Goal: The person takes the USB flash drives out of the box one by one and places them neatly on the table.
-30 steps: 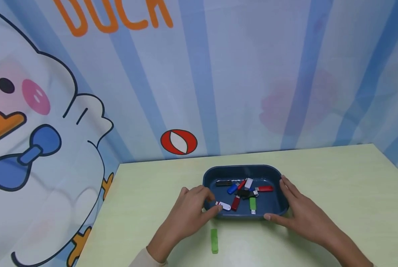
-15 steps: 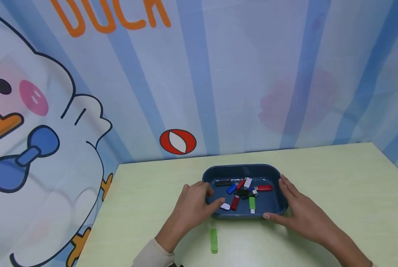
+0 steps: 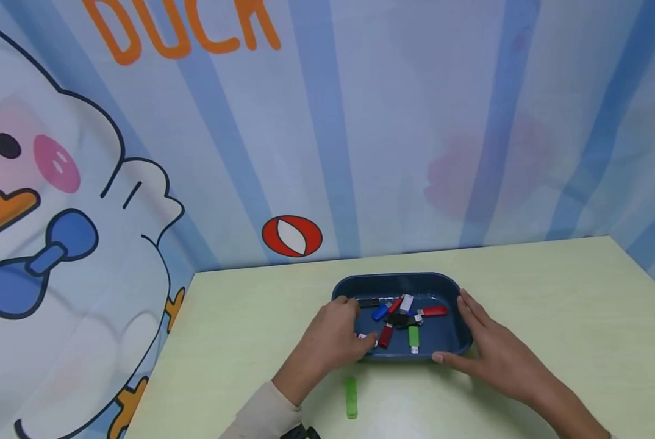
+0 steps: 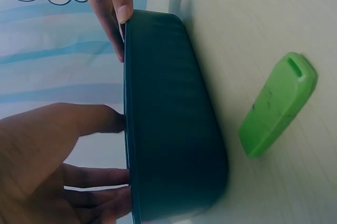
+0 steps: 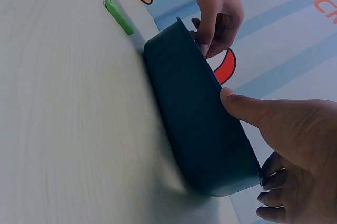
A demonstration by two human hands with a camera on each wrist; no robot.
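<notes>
A dark blue rectangular tray (image 3: 443, 335) on the table holds several USB flash drives. My left hand (image 3: 333, 335) reaches over its left end, thumb and fingers apart, fingertips dipping behind the rim in the left wrist view. Between them lies a white flash drive (image 3: 361, 335), mostly hidden by the thumb. Just right of the thumb is a dark red drive (image 3: 385, 336); a green one (image 3: 413, 336) lies farther right. My right hand (image 3: 500, 353) rests against the tray's front right corner, thumb on the front rim, fairly straight fingers along the right side.
A green flash drive (image 3: 351, 397) lies on the pale table (image 3: 552, 292) in front of the tray. Black, blue, red and white drives cluster mid-tray, with a red one (image 3: 434, 311) near the right wall. Behind the table hangs a printed cloth (image 3: 388, 122).
My left hand has moved right and farther over the tray, its thumb now covering most of the white flash drive. My right hand stays at the corner.
</notes>
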